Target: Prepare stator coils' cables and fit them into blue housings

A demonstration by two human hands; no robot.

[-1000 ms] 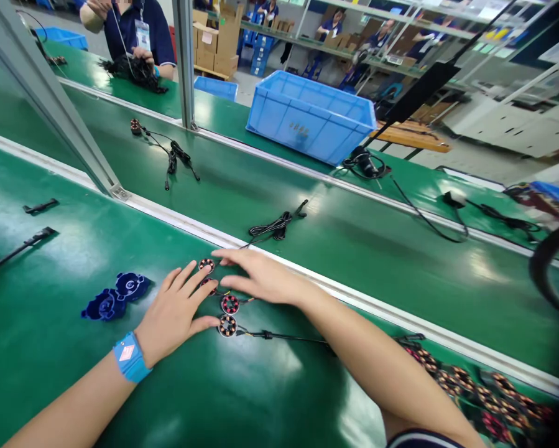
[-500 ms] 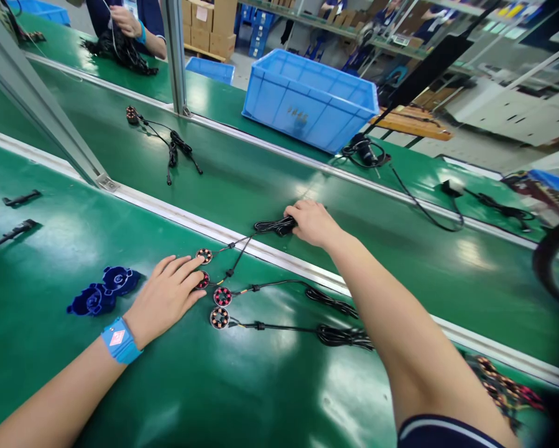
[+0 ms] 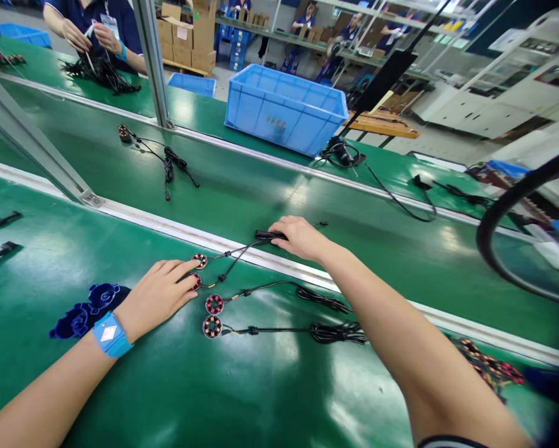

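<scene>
Hands both down at the green near belt (image 3: 176, 386). Left hand (image 3: 155, 297) lay palm down, fingers stretched flat and gripping nothing; its fingertips (image 3: 186, 269) touched the second coil disc (image 3: 196, 281) in a short row of four. First coil disc (image 3: 199, 259) sat just beyond the index finger, near the metal rail (image 3: 134, 214). Third coil disc (image 3: 214, 304) and fourth coil disc (image 3: 212, 326) lay clear of the hand, just beside each other. Each disc showed a ring of copper windings and a thin black lead running off to the right. Right hand (image 3: 298, 238) reached across the rail, fingers curled down and closed on a cable bundle (image 3: 267, 235) lying on the middle belt (image 3: 260, 186) just beyond the rail; the first disc's lead ran up to it. Second bundle (image 3: 321, 300) and third bundle (image 3: 337, 334) lay on the near belt beside the right forearm. Blue wristband (image 3: 109, 335) sat on the left wrist, with dark blue moulded parts (image 3: 83, 308) just beside it, partly hidden. Loose cable assembly (image 3: 167, 163) lay further up the middle belt. Blue crate (image 3: 283, 109) stood on the far bench, well apart. A co-worker's hands (image 3: 90, 37) at top left were over a heap of black cables.
</scene>
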